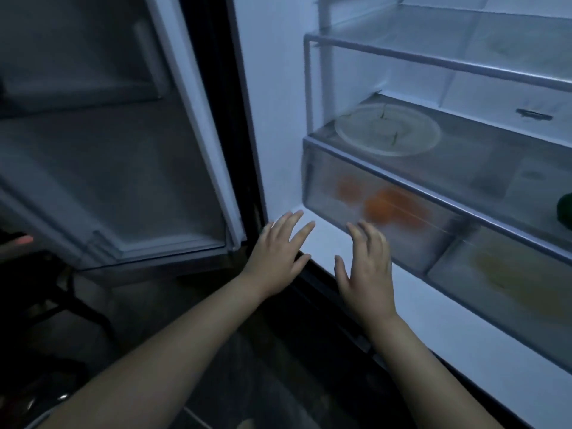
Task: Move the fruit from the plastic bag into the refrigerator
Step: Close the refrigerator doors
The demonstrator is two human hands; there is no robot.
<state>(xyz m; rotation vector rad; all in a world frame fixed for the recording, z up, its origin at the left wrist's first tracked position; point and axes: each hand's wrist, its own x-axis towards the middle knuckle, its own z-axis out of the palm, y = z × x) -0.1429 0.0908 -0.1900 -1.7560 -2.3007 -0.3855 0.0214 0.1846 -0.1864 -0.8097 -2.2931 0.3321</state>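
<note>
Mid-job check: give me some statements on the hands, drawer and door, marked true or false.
1. The left hand and right hand hold nothing, fingers straight. True.
2. The refrigerator is closed. False: its door stands open.
3. Some orange fruit shows through the front of the left drawer. True.
4. A round dish lies inside that drawer. False: the plate lies on the shelf above it.

No text, label, brand, number or sign can be read anywhere in the view. The picture is dim and blurred. The white inner wall of the refrigerator, the clear front of its crisper drawer and the inside of the open door show only plain surfaces.
</note>
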